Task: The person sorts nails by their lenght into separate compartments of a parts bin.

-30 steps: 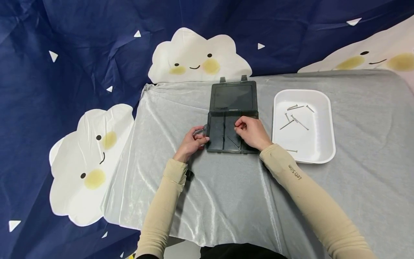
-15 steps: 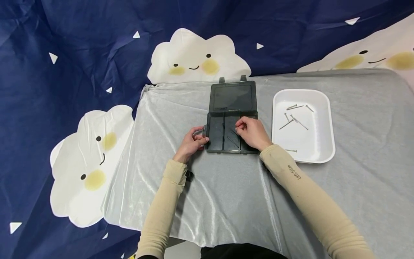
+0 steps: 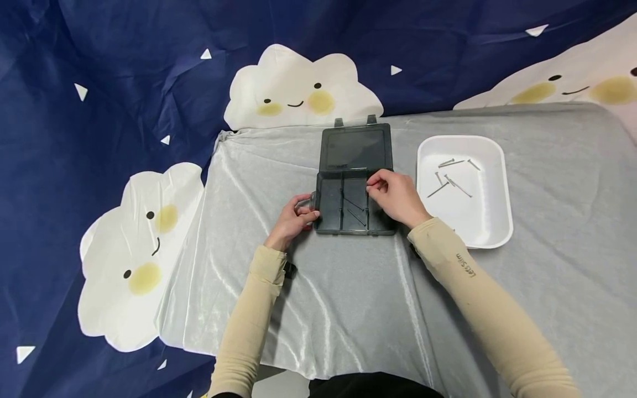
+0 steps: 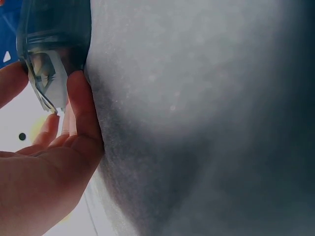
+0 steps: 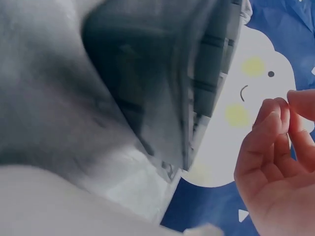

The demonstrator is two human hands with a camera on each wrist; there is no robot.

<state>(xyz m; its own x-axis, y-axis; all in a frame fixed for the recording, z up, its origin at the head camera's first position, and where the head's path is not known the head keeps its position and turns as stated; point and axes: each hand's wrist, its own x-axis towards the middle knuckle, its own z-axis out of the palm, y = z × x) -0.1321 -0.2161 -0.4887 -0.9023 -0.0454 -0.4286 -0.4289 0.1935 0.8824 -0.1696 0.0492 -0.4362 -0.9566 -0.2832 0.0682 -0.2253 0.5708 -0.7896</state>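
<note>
A dark see-through plastic organizer box (image 3: 330,221) lies with its lid (image 3: 355,148) folded back. Two slim metal fasteners (image 3: 356,216), screws or nails, rest in its middle compartment; they are too small to tell which. My left hand (image 3: 291,221) grips the box's left side, thumb on the rim; the left wrist view shows fingers around a clear part (image 4: 42,73) there. Over the right part of the box hovers my right hand (image 3: 398,199), fingers loosely bent. Its fingertips (image 5: 268,123) show nothing held in the right wrist view.
To the right of the box stands a white tray (image 3: 463,232) with several metal fasteners (image 3: 458,187) scattered inside. A grey cloth (image 3: 358,309) covers the table. Behind and left hangs a dark blue curtain (image 3: 124,66) with cloud prints.
My right hand has let go of a fastener, which now lies in the middle compartment beside the other one, and has shifted slightly right. My left hand stays on the box.
</note>
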